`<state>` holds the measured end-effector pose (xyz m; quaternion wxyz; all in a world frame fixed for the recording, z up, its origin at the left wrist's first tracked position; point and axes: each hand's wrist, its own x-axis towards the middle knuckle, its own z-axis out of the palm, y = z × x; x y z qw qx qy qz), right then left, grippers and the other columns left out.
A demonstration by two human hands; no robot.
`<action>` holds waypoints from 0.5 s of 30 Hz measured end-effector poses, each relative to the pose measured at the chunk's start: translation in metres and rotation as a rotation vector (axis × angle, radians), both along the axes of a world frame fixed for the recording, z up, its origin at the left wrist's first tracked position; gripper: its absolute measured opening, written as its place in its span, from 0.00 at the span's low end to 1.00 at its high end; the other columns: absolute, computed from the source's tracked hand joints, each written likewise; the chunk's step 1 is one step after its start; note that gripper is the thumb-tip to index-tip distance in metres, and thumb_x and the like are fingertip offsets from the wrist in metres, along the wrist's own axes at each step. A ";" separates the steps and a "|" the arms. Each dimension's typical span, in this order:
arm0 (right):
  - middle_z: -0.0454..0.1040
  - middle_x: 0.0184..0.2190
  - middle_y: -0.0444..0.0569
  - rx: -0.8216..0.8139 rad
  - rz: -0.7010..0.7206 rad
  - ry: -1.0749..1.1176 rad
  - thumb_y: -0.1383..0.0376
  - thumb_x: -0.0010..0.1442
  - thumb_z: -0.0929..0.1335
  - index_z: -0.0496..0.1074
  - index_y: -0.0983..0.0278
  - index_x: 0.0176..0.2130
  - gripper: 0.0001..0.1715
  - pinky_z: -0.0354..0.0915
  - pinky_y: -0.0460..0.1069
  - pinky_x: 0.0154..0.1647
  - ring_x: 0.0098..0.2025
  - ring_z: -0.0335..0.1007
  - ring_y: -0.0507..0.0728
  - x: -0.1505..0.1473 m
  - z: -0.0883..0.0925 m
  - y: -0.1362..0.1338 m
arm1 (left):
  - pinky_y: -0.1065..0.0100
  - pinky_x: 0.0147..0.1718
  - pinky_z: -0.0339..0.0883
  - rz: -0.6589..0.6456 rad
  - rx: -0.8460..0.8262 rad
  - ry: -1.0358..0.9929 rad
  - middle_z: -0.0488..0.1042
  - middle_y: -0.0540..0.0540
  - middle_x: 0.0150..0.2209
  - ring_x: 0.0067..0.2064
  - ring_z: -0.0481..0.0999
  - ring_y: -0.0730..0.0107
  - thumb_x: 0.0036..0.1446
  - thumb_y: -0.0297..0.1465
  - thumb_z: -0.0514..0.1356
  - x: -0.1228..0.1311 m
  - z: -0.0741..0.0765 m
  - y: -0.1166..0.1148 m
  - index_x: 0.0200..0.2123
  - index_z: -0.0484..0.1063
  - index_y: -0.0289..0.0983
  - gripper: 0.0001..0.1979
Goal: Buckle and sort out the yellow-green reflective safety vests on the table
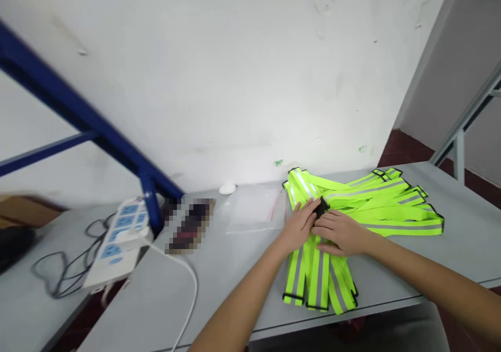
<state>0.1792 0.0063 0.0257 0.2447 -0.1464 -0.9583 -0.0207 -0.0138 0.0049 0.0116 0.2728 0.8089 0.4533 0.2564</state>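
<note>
A neon-yellow reflective strap vest (pixel 376 190), or a pile of such straps with grey stripes and black sliders, is spread over the right part of the table. My left hand (pixel 299 227) is closed at the left edge of a small black piece (pixel 321 207) where the straps meet. From the right, my right hand (pixel 337 233) grips the same spot, its fingers bent over the straps. Both sets of fingertips nearly touch and partly hide the black piece. Several strap ends (pixel 320 284) hang toward the table's front edge below my hands.
Left of the straps lies a clear plastic bag (pixel 254 208), with a white rounded object (pixel 227 188) behind it. A pixelated phone-like item (pixel 191 226), a white cable (pixel 194 284) and a power strip (pixel 119 237) are farther left. A blue metal frame (pixel 117 148) slants beside the wall.
</note>
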 end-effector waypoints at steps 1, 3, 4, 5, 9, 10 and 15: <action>0.75 0.38 0.54 -0.053 0.012 -0.029 0.55 0.62 0.65 0.72 0.65 0.46 0.18 0.63 0.56 0.43 0.41 0.66 0.59 -0.008 0.000 0.000 | 0.56 0.66 0.47 0.037 -0.017 -0.075 0.64 0.48 0.63 0.66 0.58 0.67 0.68 0.33 0.40 -0.003 0.000 0.001 0.62 0.61 0.40 0.22; 0.75 0.39 0.54 -0.171 0.009 -0.051 0.55 0.62 0.65 0.73 0.64 0.47 0.19 0.63 0.58 0.46 0.43 0.66 0.61 -0.015 -0.001 0.000 | 0.60 0.60 0.59 0.117 -0.031 -0.189 0.72 0.47 0.57 0.59 0.69 0.67 0.67 0.32 0.43 -0.009 0.001 0.001 0.56 0.67 0.39 0.21; 0.75 0.41 0.54 -0.231 0.002 -0.052 0.58 0.62 0.65 0.72 0.63 0.49 0.18 0.62 0.59 0.49 0.45 0.66 0.61 -0.014 -0.002 0.000 | 0.62 0.57 0.64 0.151 -0.031 -0.219 0.74 0.48 0.54 0.56 0.72 0.67 0.67 0.32 0.44 -0.012 0.002 0.001 0.53 0.70 0.39 0.19; 0.74 0.43 0.54 -0.288 -0.002 -0.049 0.61 0.62 0.65 0.72 0.63 0.50 0.18 0.61 0.60 0.52 0.47 0.66 0.61 -0.011 -0.003 -0.001 | 0.63 0.54 0.67 0.178 -0.025 -0.232 0.76 0.48 0.51 0.53 0.74 0.66 0.66 0.32 0.46 -0.014 0.002 0.001 0.51 0.71 0.39 0.18; 0.68 0.57 0.53 -0.461 0.024 -0.077 0.72 0.53 0.64 0.67 0.60 0.57 0.32 0.47 0.63 0.66 0.60 0.61 0.61 0.008 -0.005 -0.003 | 0.63 0.51 0.69 0.195 0.025 -0.146 0.77 0.47 0.49 0.50 0.76 0.64 0.62 0.30 0.50 -0.018 0.003 0.001 0.45 0.75 0.39 0.15; 0.66 0.59 0.53 -0.483 0.024 -0.094 0.73 0.50 0.65 0.65 0.60 0.58 0.36 0.43 0.63 0.67 0.62 0.59 0.61 0.012 -0.006 -0.003 | 0.62 0.51 0.69 0.188 0.043 -0.118 0.77 0.46 0.50 0.50 0.76 0.63 0.62 0.30 0.51 -0.018 0.003 0.001 0.45 0.75 0.39 0.15; 0.68 0.58 0.51 -0.412 -0.019 -0.086 0.71 0.51 0.67 0.67 0.57 0.57 0.34 0.42 0.63 0.68 0.62 0.61 0.61 0.010 -0.017 -0.002 | 0.62 0.52 0.69 0.152 0.125 -0.067 0.77 0.46 0.50 0.51 0.76 0.64 0.61 0.28 0.51 -0.018 -0.004 0.004 0.46 0.74 0.39 0.15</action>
